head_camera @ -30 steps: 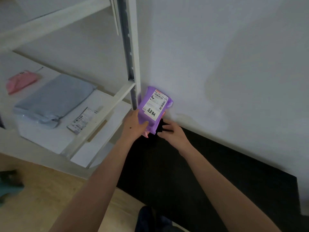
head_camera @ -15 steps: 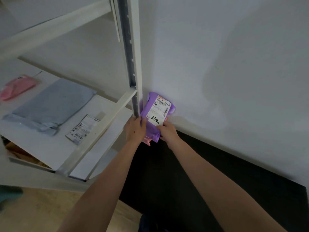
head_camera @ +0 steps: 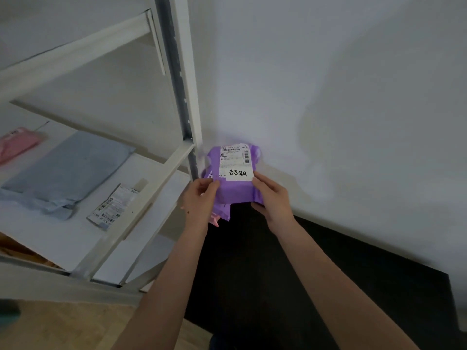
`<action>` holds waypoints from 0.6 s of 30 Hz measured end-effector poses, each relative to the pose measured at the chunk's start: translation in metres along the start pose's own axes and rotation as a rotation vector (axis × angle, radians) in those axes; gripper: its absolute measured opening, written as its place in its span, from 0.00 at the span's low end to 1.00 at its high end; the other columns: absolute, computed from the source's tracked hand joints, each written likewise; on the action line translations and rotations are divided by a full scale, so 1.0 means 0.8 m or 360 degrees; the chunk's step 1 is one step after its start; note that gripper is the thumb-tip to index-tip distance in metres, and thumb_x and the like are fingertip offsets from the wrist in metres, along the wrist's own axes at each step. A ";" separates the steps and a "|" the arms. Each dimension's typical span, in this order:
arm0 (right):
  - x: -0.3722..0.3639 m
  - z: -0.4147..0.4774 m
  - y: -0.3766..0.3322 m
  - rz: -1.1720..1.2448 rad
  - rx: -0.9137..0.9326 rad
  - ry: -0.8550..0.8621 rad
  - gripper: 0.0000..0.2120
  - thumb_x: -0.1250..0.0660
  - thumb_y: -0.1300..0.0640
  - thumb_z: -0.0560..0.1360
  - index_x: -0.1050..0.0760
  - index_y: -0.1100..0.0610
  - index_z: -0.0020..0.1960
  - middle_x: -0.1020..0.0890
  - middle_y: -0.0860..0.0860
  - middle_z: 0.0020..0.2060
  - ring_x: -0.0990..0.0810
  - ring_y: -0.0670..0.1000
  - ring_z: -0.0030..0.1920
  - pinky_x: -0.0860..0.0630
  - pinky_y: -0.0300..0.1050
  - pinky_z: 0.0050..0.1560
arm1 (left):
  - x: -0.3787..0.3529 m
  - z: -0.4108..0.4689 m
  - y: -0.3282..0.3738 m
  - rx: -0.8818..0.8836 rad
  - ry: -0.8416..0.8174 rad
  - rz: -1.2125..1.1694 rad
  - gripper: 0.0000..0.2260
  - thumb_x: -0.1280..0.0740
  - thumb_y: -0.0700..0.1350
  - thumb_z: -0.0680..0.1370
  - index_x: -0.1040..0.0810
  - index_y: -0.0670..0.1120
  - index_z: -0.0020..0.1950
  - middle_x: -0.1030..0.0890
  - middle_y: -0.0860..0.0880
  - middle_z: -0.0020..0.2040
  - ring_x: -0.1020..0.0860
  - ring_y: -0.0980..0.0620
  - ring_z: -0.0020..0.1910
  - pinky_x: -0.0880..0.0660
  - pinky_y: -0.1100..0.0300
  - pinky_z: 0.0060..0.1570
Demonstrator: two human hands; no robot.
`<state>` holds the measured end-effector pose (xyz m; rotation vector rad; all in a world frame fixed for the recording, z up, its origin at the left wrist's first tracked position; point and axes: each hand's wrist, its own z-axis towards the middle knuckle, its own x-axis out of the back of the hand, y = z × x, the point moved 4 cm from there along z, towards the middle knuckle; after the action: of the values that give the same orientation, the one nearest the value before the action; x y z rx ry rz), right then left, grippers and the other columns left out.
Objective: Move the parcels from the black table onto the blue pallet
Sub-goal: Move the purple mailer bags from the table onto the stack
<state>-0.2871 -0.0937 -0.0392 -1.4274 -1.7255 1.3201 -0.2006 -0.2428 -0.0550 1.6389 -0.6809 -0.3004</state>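
Observation:
A purple parcel (head_camera: 233, 192) with a white shipping label sits at the far left corner of the black table (head_camera: 316, 279), against the white wall. My left hand (head_camera: 199, 200) grips its left side and my right hand (head_camera: 271, 195) grips its right side. A bit of pink packaging (head_camera: 214, 219) shows under the parcel, below my left hand. The blue pallet is not in view.
A white metal shelving rack (head_camera: 182, 97) stands left of the table, its upright close to the parcel. On its shelf lie a grey-blue mailer (head_camera: 68, 168), a pink parcel (head_camera: 17, 145) and a labelled white packet (head_camera: 112, 207). Wooden floor (head_camera: 63, 327) shows below.
Both hands have closed around the purple parcel's sides and turned it so its label faces me squarely; the view has shifted closer to the corner.

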 end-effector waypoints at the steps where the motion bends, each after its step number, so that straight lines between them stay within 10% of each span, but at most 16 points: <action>1: 0.006 -0.008 -0.004 0.0017 0.0017 -0.0018 0.09 0.31 0.59 0.76 0.20 0.46 0.51 0.19 0.45 0.50 0.20 0.49 0.52 0.18 0.45 0.47 | 0.000 -0.009 0.001 -0.0025 -0.0016 -0.0073 0.06 0.29 0.46 0.75 0.22 0.48 0.50 0.19 0.50 0.48 0.19 0.53 0.47 0.25 0.67 0.38; 12: 0.100 -0.111 -0.051 -0.0087 0.0379 -0.0069 0.25 0.28 0.50 0.67 0.23 0.50 0.64 0.19 0.52 0.59 0.21 0.52 0.61 0.20 0.57 0.57 | -0.022 -0.116 0.061 -0.0317 -0.0364 -0.0240 0.18 0.25 0.45 0.71 0.26 0.55 0.57 0.21 0.62 0.50 0.20 0.68 0.46 0.25 0.72 0.31; 18: 0.143 -0.161 -0.038 -0.0244 0.0475 0.0042 0.21 0.28 0.50 0.67 0.23 0.43 0.59 0.19 0.43 0.54 0.20 0.45 0.57 0.18 0.42 0.44 | -0.038 -0.149 0.057 -0.0243 -0.0761 -0.0120 0.16 0.26 0.44 0.71 0.25 0.56 0.54 0.19 0.65 0.43 0.20 0.69 0.41 0.27 0.75 0.31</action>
<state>-0.2231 0.0585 0.0169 -1.1182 -1.5128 1.3985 -0.1705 -0.1306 0.0060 1.4573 -0.9285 -0.7967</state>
